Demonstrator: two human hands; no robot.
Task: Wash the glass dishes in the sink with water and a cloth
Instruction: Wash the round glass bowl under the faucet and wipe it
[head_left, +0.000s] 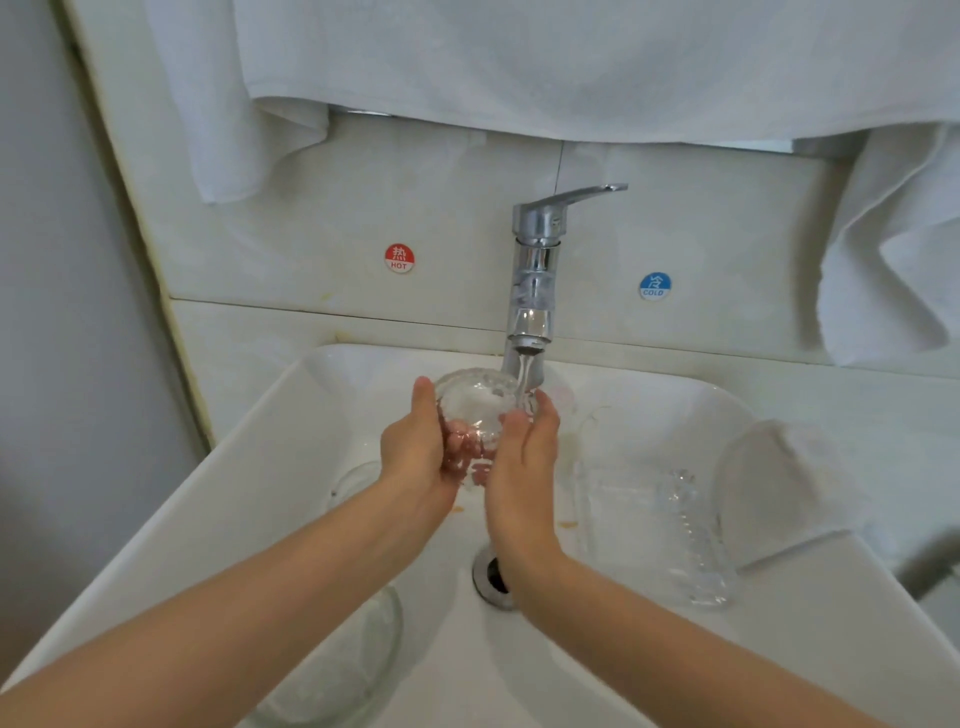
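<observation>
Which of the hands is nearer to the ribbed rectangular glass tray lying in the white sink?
The right hand. It holds the round clear glass bowl under the chrome tap, left of the tray; the left hand grips the bowl's far side, farther away.

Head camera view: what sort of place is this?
Likely a bathroom or washroom: a white basin sink under a running chrome tap, a red hot sticker and blue cold sticker on the wall, and white towels hanging above.

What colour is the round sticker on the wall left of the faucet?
Red, with white HOT lettering; the sticker shows clearly in the head view.
</observation>
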